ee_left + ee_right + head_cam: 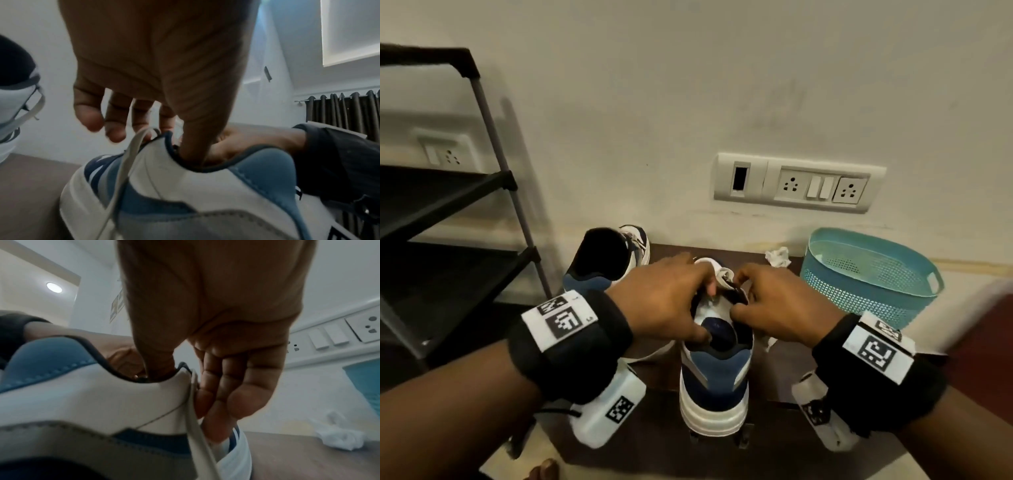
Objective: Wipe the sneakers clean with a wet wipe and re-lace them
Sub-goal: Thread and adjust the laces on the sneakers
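Observation:
A white, blue and grey sneaker (714,387) stands on the brown mat (774,370), heel towards me. My left hand (674,301) grips its left upper edge, thumb inside the collar (191,151) and fingers curled over the top. My right hand (756,294) grips the right edge the same way, thumb inside (160,368). Its fingers (218,395) press the white lace (195,426) against the side. On the left side the lace (125,162) hangs down from under my fingers. The second sneaker (606,260) stands at the back left. A crumpled wipe (777,257) lies by the wall.
A teal perforated basket (869,274) stands to the right of the mat, against the wall. A black shoe rack (448,205) fills the left side. A socket and switch panel (798,185) sits low on the wall behind the sneakers.

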Demonstrator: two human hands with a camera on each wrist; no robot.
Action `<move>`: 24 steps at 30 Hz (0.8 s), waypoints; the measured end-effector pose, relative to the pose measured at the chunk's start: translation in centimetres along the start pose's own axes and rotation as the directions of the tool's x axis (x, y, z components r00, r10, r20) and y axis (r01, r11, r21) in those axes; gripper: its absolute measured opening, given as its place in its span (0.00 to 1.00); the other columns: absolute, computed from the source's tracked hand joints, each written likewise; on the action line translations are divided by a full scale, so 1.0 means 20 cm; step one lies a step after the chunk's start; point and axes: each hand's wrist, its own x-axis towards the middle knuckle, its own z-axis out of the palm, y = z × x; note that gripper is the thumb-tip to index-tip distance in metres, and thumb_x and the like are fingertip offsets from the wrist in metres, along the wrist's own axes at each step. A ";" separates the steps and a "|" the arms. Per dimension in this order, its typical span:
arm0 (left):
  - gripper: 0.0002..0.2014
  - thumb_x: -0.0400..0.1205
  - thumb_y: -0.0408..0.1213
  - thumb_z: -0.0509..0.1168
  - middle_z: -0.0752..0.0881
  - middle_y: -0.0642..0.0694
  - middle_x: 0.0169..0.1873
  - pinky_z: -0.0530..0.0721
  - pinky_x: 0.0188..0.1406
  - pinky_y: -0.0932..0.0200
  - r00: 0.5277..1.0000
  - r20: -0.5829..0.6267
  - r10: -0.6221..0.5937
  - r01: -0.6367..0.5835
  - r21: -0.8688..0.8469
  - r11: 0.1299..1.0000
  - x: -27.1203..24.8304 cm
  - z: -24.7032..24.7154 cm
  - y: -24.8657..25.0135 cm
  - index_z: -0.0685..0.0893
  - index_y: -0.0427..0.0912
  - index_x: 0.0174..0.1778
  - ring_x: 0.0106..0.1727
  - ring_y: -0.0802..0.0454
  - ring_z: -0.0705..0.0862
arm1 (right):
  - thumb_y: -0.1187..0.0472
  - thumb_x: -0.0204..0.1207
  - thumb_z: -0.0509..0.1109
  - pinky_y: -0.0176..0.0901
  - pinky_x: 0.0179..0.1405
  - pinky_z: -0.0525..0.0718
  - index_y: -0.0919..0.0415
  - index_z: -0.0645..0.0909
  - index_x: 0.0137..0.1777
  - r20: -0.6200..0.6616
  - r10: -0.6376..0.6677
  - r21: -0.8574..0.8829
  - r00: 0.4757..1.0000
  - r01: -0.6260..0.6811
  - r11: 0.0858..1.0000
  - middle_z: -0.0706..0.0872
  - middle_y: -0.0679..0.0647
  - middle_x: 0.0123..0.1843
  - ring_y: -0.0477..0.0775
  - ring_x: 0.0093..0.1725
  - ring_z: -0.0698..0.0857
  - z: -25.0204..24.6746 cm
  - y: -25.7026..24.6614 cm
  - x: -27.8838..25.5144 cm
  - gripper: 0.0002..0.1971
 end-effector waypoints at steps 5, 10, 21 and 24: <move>0.24 0.74 0.45 0.77 0.82 0.55 0.45 0.82 0.47 0.52 0.999 0.003 -0.042 0.042 -0.122 0.992 0.09 -0.03 -0.06 0.73 0.58 0.61 0.47 0.53 0.82 | 0.55 0.77 0.72 0.43 0.27 0.84 0.61 0.76 0.58 0.128 0.097 0.139 0.987 -0.115 0.984 0.90 0.55 0.30 0.50 0.26 0.88 -0.05 -0.01 -0.08 0.15; 0.21 0.73 0.47 0.79 0.78 0.51 0.53 0.80 0.48 0.59 0.990 -0.097 -0.102 0.087 -0.152 0.985 0.09 -0.07 -0.05 0.78 0.59 0.57 0.51 0.54 0.81 | 0.28 0.70 0.74 0.43 0.32 0.87 0.60 0.86 0.49 0.203 0.148 0.091 0.968 -0.169 0.981 0.93 0.54 0.34 0.50 0.33 0.92 -0.09 0.01 -0.22 0.32; 0.37 0.78 0.47 0.73 0.81 0.21 0.69 0.75 0.78 0.38 0.663 0.739 -0.118 0.748 -0.649 0.142 0.03 -0.38 0.15 0.73 0.23 0.74 0.73 0.25 0.79 | 0.46 0.49 0.94 0.44 0.80 0.70 0.48 0.54 0.89 0.224 -0.209 -0.010 0.952 0.216 0.976 0.70 0.48 0.85 0.53 0.82 0.71 -0.06 0.26 0.09 0.70; 0.39 0.75 0.49 0.71 0.79 0.18 0.67 0.71 0.80 0.40 0.580 0.803 -0.136 0.814 -0.564 0.136 0.07 -0.35 0.23 0.72 0.18 0.70 0.71 0.25 0.78 | 0.50 0.50 0.94 0.52 0.79 0.75 0.46 0.55 0.88 0.280 -0.199 -0.040 0.939 0.219 0.975 0.74 0.50 0.82 0.57 0.80 0.75 -0.01 0.26 0.15 0.68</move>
